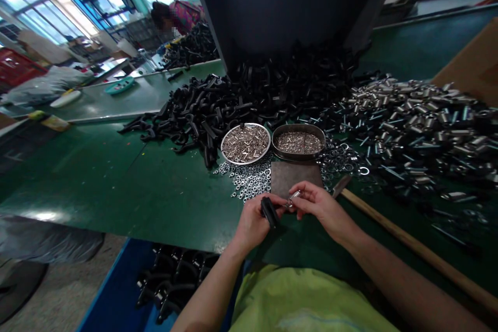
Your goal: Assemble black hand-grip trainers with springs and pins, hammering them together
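Grips a black part [269, 212] in the curled left hand [252, 222], partly covered by fingers. Pinches a coiled spring [295, 195] in the nearly closed right hand [317, 206], at the near edge of a flat plate [293, 175]. Cannot make out the tiny metal bits between the hands. Beyond, near a round dish [246, 143] and an oval tin [299, 143], both of small metal pieces. To the right, a wooden handle [412, 241], cut off by the frame.

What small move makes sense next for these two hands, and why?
I'd probably bring the silvery coil in the right hand closer to the black part in the left hand: each hand holds one piece, and the fingers nearly meet by the grey plate's near edge.
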`<state>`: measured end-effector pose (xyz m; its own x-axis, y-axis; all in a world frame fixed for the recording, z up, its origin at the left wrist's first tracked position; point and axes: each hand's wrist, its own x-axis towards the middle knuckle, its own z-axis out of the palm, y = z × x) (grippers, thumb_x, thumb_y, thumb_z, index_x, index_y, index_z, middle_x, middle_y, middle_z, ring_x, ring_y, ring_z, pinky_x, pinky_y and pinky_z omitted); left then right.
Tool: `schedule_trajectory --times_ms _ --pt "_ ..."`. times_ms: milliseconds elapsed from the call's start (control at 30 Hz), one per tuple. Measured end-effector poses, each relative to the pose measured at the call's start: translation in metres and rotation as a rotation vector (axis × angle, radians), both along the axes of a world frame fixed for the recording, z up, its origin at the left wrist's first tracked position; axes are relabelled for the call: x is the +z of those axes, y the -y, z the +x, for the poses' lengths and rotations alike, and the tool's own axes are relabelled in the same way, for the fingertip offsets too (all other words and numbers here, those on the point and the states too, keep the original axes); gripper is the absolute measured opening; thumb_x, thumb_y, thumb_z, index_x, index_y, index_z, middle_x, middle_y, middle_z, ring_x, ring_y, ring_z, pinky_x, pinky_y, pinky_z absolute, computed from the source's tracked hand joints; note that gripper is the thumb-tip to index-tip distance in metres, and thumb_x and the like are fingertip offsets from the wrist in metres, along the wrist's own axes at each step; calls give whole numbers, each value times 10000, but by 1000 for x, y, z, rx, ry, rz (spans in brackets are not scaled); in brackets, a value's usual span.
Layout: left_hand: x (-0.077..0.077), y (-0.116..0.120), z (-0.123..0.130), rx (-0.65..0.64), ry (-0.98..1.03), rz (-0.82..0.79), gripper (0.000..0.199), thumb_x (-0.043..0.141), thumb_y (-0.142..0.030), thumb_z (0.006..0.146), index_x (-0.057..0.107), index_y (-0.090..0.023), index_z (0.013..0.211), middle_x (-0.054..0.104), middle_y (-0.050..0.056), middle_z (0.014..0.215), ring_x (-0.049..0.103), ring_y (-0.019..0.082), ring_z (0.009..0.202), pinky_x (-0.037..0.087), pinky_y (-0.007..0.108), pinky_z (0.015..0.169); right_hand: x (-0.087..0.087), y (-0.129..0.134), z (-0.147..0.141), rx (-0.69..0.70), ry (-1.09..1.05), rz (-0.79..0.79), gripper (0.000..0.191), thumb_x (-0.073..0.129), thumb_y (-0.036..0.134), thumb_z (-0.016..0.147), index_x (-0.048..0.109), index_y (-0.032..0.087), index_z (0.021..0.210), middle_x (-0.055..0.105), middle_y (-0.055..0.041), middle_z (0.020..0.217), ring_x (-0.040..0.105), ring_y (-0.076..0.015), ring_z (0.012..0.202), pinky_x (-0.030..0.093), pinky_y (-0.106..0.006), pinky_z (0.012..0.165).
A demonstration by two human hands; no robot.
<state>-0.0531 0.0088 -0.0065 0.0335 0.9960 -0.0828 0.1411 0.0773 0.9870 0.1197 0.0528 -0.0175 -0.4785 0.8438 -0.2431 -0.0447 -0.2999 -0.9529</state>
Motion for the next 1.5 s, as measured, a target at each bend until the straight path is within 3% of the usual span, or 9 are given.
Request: schedule_trajectory --times_ms 100,233,400,633,933,1100,1233,1333,1500 --pt "-8 1 7 46 -2 -30 95 696 -263 711 688 -183 761 663 37 769 602 161 746 455 259 711 1 -4 5 -27 184 217 191 639 315 763 609 204 915 670 -30 871 636 -176 812 501 -311 719" --pt "-22 2 25 158 507 -434 278 740 -339 660 576 -155 788 510 -35 568 411 56 447 322 163 426 11 -5 9 -80 273 335 168 627 302 770 629 212 911 689 -39 921 650 -194 843 507 -340 767" --pt "-28 -1 46 126 885 -669 321 763 -210 602 491 -145 758 394 -72 532 288 10 423 185 102 375 33 0 9 -100 217 357 184 629 292 768 622 209 931 697 -34 925 662 -179 833 517 -301 739" --pt "-25 -4 57 24 773 -575 288 711 -189 599 460 -160 738 355 -85 505 279 20 426 190 126 386 39 3 10 -30 485 554 120 575 207 782 649 250 866 698 7 823 645 -177 776 462 -300 713" --pt "-16 1 53 -235 410 -566 365 738 -384 626 466 -177 752 338 -98 480 246 30 404 175 171 383 6 -18 28 26 354 357 160 568 314 805 593 215 928 659 -1 769 628 -169 734 470 -287 670" --pt "-20 1 44 -163 477 -517 350 690 -420 687 452 -186 794 383 -85 517 310 45 432 218 171 403 -12 -66 77 -232 1052 649 134 545 301 817 618 192 790 633 -67 855 565 -229 879 427 -354 768" --pt "-23 -3 38 -56 417 -434 375 691 -460 697 491 -175 838 440 -63 592 390 55 482 304 174 438 -26 -91 103 -225 1373 688 141 555 274 791 609 196 687 597 -92 859 520 -257 926 415 -361 750" --pt "-23 -7 36 -4 414 -408 456 701 -489 682 557 -142 939 517 -13 709 480 77 581 377 182 490 -25 -89 98 -301 1219 707 147 513 267 804 575 197 690 596 -94 862 521 -255 926 416 -367 762" --pt "-22 -13 41 17 576 -566 556 593 -651 701 578 -129 894 446 -37 628 388 55 497 299 162 421 -2 -44 53 -180 436 428 199 424 398 880 494 218 832 601 -23 794 581 -166 705 454 -308 665"
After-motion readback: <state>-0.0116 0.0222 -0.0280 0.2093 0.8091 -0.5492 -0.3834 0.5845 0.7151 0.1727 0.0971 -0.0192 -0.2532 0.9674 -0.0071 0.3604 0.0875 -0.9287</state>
